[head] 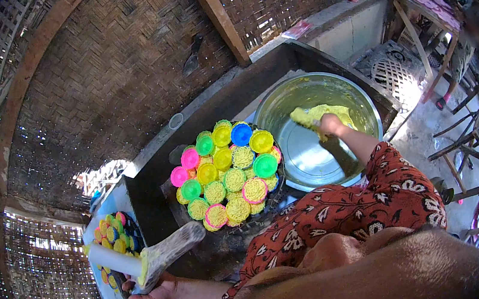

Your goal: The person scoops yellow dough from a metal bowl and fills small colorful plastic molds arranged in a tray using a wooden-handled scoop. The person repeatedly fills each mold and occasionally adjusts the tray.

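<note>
My left hand (158, 291) holds a press tool with a white plastic tube (114, 260) and a plastic-wrapped part (173, 247). Yellow dough clings where these two meet. Over at the right, my right hand (332, 125) reaches into a large metal basin (313, 158) and grips a lump of yellow dough (303, 117); whether a utensil is inside the lump I cannot tell. More dough (337, 114) lies behind that hand, in the basin. Between my hands, a round tray carries small coloured plastic cups (208, 173), several covered with yellow dough strands (234, 179).
A dark wooden trough (151, 202) surrounds the basin and cups. More coloured cups (114, 234) stand on a light surface at left. A woven bamboo wall (119, 65) rises behind. At right are a wooden table (429, 6) and a white plastic basket (393, 77).
</note>
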### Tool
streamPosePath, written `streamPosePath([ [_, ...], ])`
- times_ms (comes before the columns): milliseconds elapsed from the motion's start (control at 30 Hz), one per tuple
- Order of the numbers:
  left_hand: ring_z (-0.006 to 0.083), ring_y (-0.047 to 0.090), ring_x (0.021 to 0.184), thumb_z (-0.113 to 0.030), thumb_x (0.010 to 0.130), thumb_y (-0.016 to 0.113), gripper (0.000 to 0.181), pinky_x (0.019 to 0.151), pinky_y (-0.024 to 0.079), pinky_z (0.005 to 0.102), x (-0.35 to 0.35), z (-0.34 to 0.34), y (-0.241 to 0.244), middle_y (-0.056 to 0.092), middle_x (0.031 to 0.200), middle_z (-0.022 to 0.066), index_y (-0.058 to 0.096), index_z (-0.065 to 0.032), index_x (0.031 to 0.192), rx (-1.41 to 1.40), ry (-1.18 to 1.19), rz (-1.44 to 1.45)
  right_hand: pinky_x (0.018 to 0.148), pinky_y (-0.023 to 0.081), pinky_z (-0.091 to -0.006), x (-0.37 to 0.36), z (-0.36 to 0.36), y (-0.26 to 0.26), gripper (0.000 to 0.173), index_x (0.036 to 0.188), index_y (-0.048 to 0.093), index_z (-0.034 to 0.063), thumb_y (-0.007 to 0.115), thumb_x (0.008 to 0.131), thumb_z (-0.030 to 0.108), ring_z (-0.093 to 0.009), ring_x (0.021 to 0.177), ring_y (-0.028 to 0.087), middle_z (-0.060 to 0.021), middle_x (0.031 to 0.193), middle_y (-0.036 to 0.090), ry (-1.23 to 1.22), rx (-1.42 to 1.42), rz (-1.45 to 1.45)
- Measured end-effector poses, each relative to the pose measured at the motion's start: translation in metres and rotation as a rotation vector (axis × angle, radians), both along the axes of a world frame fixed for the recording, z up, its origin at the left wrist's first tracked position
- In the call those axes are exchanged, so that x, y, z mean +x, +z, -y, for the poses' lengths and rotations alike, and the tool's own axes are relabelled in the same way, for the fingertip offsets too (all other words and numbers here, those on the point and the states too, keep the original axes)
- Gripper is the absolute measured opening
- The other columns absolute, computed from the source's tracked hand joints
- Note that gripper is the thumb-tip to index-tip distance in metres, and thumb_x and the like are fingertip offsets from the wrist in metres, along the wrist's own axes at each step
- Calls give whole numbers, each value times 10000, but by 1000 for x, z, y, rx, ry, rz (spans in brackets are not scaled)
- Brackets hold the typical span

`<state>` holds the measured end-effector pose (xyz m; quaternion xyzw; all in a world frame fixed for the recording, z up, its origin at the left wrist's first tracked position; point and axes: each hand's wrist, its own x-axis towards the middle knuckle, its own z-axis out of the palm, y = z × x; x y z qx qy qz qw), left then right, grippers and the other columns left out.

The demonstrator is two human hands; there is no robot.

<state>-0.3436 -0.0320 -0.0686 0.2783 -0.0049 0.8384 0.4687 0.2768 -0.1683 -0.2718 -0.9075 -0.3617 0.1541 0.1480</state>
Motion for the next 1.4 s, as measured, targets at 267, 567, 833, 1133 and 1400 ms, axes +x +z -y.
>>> streamPosePath([
  [267, 326, 477, 1051, -470, 844, 449, 432, 936, 363, 518, 86, 18, 57, 490, 1103, 121, 511, -124, 1095, 240, -201, -458, 382, 240, -225, 19, 84, 94, 308, 909, 620, 55, 627, 780, 335, -54, 422, 329, 32, 518, 400, -156, 443, -856],
  [567, 264, 567, 924, -262, 736, 646, 411, 797, 481, 371, 294, 34, 79, 541, 1033, 132, 510, -10, 1032, 152, -1126, -896, 386, 277, -193, -28, 189, 259, 610, 1131, 459, -77, 466, 842, 460, -78, 362, 343, -43, 501, 458, 440, 617, -1195],
  [833, 342, 555, 883, -391, 624, 665, 443, 771, 454, 417, 394, 103, 90, 523, 1068, 172, 607, -142, 985, 862, -56, -1748, 478, 424, -302, -53, 236, 370, 449, 1076, 576, 47, 431, 868, 418, -156, 524, 543, -74, 632, 579, 639, 74, -240],
  [1133, 316, 575, 879, -394, 598, 704, 496, 757, 456, 397, 403, 121, 84, 587, 968, 149, 603, -125, 1003, 808, -184, -1582, 528, 389, -333, -141, 198, 409, 262, 955, 616, 107, 565, 718, 205, -201, 614, 533, -41, 633, 490, 647, 132, 1135],
  [1400, 273, 590, 876, -331, 644, 671, 395, 762, 450, 344, 412, 100, 83, 624, 935, 105, 611, -111, 966, 794, -233, -1720, 493, 324, -248, -148, 184, 358, 233, 946, 582, 56, 551, 730, 137, -116, 597, 456, -15, 694, 476, 823, 431, 1830],
])
